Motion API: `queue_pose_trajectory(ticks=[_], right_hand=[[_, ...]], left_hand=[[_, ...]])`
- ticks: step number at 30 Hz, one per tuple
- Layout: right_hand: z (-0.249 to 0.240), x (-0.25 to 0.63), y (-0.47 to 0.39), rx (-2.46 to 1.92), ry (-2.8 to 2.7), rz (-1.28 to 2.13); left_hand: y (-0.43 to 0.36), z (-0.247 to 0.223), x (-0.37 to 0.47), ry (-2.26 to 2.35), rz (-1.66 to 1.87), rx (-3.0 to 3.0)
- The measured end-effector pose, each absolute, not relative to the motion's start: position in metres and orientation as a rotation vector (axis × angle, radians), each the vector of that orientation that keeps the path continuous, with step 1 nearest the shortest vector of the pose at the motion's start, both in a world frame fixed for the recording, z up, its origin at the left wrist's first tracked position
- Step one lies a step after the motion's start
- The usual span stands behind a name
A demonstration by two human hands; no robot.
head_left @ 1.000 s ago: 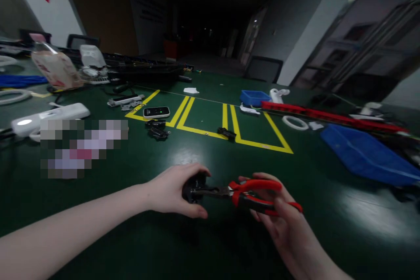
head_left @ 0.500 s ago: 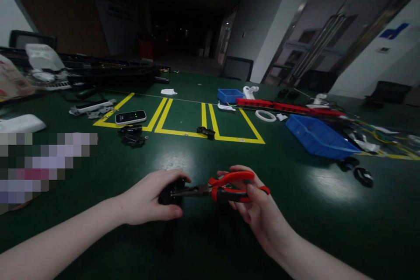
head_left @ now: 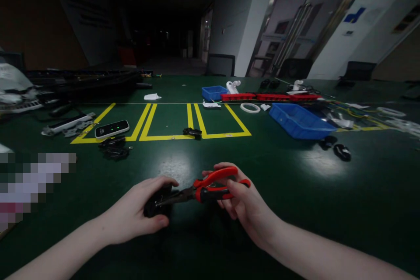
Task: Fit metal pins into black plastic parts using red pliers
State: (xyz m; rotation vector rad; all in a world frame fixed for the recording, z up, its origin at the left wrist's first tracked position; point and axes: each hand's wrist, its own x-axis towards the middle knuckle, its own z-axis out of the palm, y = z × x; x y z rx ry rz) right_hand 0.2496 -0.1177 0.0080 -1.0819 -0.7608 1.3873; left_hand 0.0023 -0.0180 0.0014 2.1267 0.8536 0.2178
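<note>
At seven o'clock your left hand (head_left: 136, 205) grasps a black part (head_left: 152, 206); at five your right hand (head_left: 244, 199) grips pliers (head_left: 198, 193), now tilted toward eight, work seemingly continuing

- pliers (head_left: 201, 193): red handles, black section on the lower one, dark grey metal nose
- part at the plier tips (head_left: 154, 207): black
- surface (head_left: 295, 210): dark green, pale glare patches
- tape (head_left: 144, 124): yellow, outlined boxes
- pocket device (head_left: 112, 129): white rim, black face, green lights
- loose parts beside it (head_left: 114, 152): black
- small bin (head_left: 214, 93): blue
- big bin (head_left: 295, 122): same, plain blue
- long strip (head_left: 271, 96): red
- ring (head_left: 250, 108): white
- round pieces by big bin (head_left: 342, 152): black
</note>
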Motion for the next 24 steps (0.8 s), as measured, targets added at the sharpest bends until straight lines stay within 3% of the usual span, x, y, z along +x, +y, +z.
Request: queue_pose_trajectory(ticks=[16,24], right_hand=[[0.007,0.251,-0.123,-0.964,-0.941,1.246],[0.005,0.272,-0.114,-0.999,-1.502,0.706]], left_hand=[[0.013,-0.059,-0.038,0.957,0.304,2.312],[0.050,-0.086,-0.072,1.040,0.511,2.491]])
